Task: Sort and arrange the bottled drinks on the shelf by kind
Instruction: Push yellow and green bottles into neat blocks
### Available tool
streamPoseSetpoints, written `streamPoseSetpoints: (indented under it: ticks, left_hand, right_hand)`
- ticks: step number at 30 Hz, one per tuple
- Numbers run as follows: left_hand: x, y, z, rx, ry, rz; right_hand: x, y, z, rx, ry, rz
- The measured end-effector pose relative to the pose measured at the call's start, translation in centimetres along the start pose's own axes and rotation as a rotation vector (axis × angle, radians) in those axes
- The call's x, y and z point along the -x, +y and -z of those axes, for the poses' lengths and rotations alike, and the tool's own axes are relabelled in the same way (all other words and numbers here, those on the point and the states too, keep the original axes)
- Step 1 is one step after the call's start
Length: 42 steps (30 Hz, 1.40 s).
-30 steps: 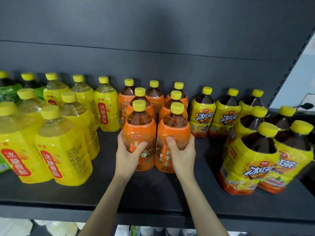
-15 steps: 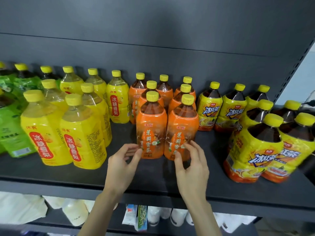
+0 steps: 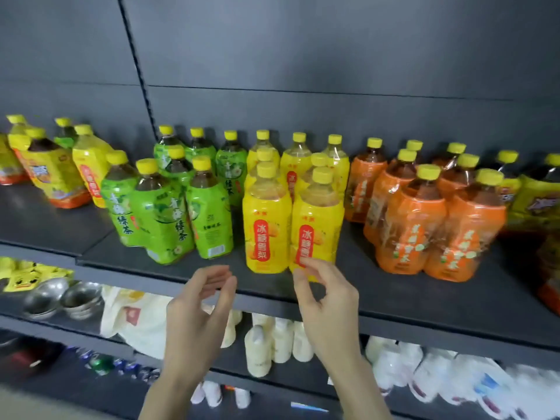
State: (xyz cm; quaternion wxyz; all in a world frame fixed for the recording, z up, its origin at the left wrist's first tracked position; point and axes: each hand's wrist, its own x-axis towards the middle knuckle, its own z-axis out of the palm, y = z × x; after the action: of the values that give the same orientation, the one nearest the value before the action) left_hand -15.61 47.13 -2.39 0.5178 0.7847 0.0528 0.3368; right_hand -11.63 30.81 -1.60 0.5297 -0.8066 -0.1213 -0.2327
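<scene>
While both hands hovered in front of the dark shelf (image 3: 394,301), neither one held a bottle. The left hand (image 3: 197,313) was just below the shelf edge, with its fingers loosely curled and apart. The right hand (image 3: 327,304) was raised before the yellow bottles (image 3: 266,225), its thumb and forefinger close together near the label of the front right one; I could not tell if they touched it. On the shelf, the bottles stood upright in groups: green bottles (image 3: 169,213) to the left of the yellow ones, orange bottles (image 3: 415,225) to the right. Further left stood some mixed bottles (image 3: 54,174). Below, metal bowls (image 3: 60,298) lay on a lower shelf.
</scene>
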Motion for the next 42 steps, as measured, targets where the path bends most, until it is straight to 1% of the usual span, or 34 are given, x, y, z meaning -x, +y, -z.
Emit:
streamPoseSetpoints:
  ticks: [5,9,13,16,20,24,27,29,34,37,39,42]
  left_hand:
    - [0.1,-4.8,9.2,-0.007,0.064,0.099]
    - [-2.0,-6.5,14.8,-0.013,0.106,0.092]
    - [-5.4,-7.8,18.5,-0.003,0.173,0.063]
    - [-8.8,-9.4,21.0,-0.039,0.201,0.03]
    - [-13.9,-12.4,24.2,-0.07,0.238,0.009]
    - [-19.0,-15.7,27.4,-0.106,0.242,0.026]
    - [-22.9,-18.9,29.9,-0.125,0.252,0.044]
    - [-24.5,-20.5,30.6,-0.119,0.257,0.059]
    - [-30.0,-25.0,32.5,-0.051,0.212,0.057]
    - [-33.9,-27.8,33.1,0.035,0.161,0.039]
    - [-36.8,-29.8,33.4,0.094,0.102,0.049]
    - [-40.8,-33.0,33.6,0.157,-0.016,0.08]
  right_hand:
    - [3.7,-4.0,-8.7,-0.025,-0.111,-0.027]
    - [3.4,-7.5,-13.8,-0.061,-0.12,0.005]
    - [2.0,-10.0,-18.7,-0.122,-0.162,0.049]
    - [0.7,-11.5,-22.8,-0.156,-0.193,0.081]
    - [-1.6,-13.0,-29.2,-0.183,-0.193,0.132]
    - [-4.1,-14.2,-36.0,-0.183,-0.22,0.118]
    - [-6.1,-14.9,-41.3,-0.184,-0.2,0.107]
    - [-7.1,-15.1,-43.3,-0.202,-0.19,0.097]
    - [-9.7,-15.4,-49.3,-0.192,-0.198,0.051]
    - [-11.3,-15.3,-52.8,-0.141,-0.155,0.018]
    - [-12.2,-15.1,-55.0,-0.11,-0.087,-0.005]
    - [-13.1,-15.1,-58.0,-0.059,0.06,-0.053]
